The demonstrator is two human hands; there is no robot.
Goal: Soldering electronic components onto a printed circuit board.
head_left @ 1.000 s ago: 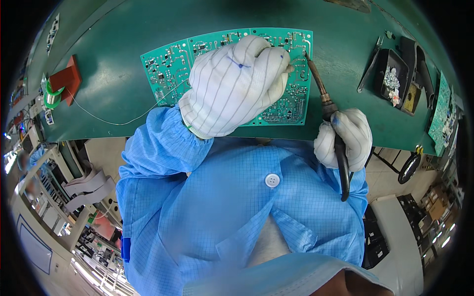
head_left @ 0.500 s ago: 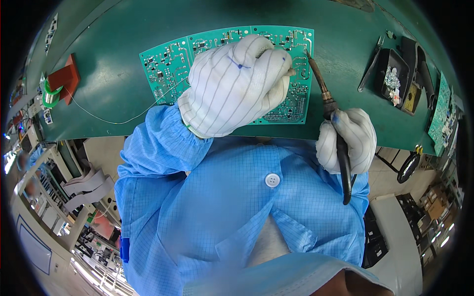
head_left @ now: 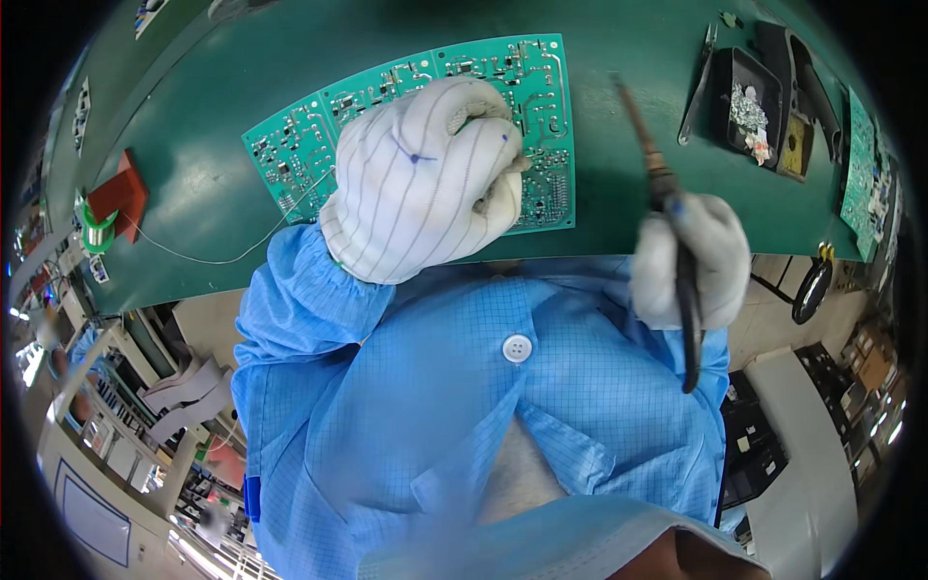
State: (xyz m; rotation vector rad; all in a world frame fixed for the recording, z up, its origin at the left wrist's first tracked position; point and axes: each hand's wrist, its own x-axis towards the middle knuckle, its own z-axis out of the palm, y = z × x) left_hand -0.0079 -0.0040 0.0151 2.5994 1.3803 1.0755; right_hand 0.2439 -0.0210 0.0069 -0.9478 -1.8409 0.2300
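Note:
A green circuit board [head_left: 319, 126] lies flat on the green bench mat. My left hand [head_left: 425, 179], in a white striped glove, rests closed on top of the board and hides its middle. A thin solder wire [head_left: 193, 253] runs from under that hand leftward to a spool [head_left: 95, 232]. My right hand [head_left: 691, 259], also gloved and blurred, grips a soldering iron [head_left: 657, 174]. The iron's tip points up and away, to the right of the board and clear of it.
A black tray [head_left: 752, 106] with metal scraps and a sponge stands at the back right, with tweezers [head_left: 698, 82] beside it. A red block [head_left: 121, 193] sits by the spool at the left. Another green board [head_left: 858, 155] lies at the far right edge.
My right hand has drawn the soldering iron to the right, off the board's right edge. My left hand stays on the board.

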